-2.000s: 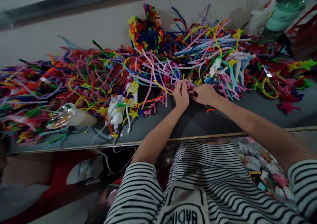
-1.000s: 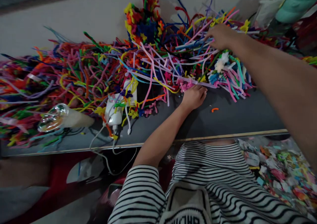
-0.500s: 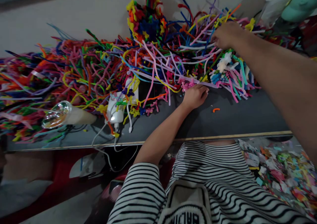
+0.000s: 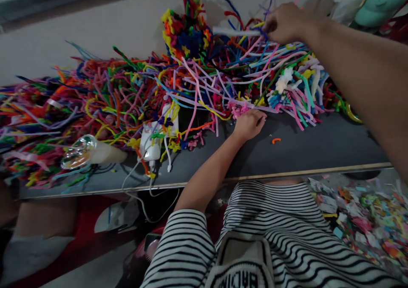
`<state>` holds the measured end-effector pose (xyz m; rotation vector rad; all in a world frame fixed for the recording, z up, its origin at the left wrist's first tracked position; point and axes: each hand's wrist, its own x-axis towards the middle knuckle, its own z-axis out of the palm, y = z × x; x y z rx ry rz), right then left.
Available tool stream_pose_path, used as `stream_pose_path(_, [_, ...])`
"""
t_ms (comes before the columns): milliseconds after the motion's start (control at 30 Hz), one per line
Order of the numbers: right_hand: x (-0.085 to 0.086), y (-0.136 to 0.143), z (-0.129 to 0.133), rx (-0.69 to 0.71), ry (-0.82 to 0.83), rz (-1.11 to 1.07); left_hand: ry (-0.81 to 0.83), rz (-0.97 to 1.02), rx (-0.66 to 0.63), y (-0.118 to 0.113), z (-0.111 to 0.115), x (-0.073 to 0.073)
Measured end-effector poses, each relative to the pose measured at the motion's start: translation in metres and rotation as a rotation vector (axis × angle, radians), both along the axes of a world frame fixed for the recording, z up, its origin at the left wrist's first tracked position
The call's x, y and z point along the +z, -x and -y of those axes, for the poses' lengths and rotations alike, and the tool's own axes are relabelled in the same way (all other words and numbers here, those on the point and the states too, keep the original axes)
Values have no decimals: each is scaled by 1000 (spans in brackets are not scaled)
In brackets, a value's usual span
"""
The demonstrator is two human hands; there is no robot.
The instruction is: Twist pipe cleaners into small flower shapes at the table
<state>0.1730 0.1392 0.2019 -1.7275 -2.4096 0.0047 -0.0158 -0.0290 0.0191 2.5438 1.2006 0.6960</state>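
Observation:
My right hand (image 4: 283, 24) is raised over the back of the heap, its fingers pinched together. A whitish pipe cleaner (image 4: 236, 32) sticks out to the left from the fingertips, with a dark purple piece (image 4: 263, 34) by them. Low at the front of the heap, my left hand (image 4: 250, 124) rests on the dark table (image 4: 306, 152) with curled fingers; what they hold, if anything, is hidden. Beside it lie pink fuzzy flower shapes (image 4: 237, 108). Below my right hand is a bundle with a white fuzzy flower (image 4: 284, 80) and pastel stems.
Tangled pipe cleaners (image 4: 105, 88) cover the table's back and left. A lidded plastic cup (image 4: 106, 151) lies tilted, near a white charger (image 4: 150, 145) with cables. An orange scrap (image 4: 276, 140) lies in front. Colourful scraps (image 4: 360, 220) litter the floor at right.
My right hand has risen from the heap towards the back, and a whitish pipe cleaner now shows at its fingertips. My left hand has stayed in place.

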Motion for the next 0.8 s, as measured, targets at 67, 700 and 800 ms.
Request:
stream_pose_path(67, [3, 2, -2, -2, 63, 1, -4, 4, -13, 0, 1, 2])
stream_pose_path(700, [27, 35, 45, 204, -180, -25, -4, -39, -104, 2, -2, -1])
stream_pose_path(800, [31, 43, 81, 268, -219, -83, -2, -22, -100, 2, -1, 0])
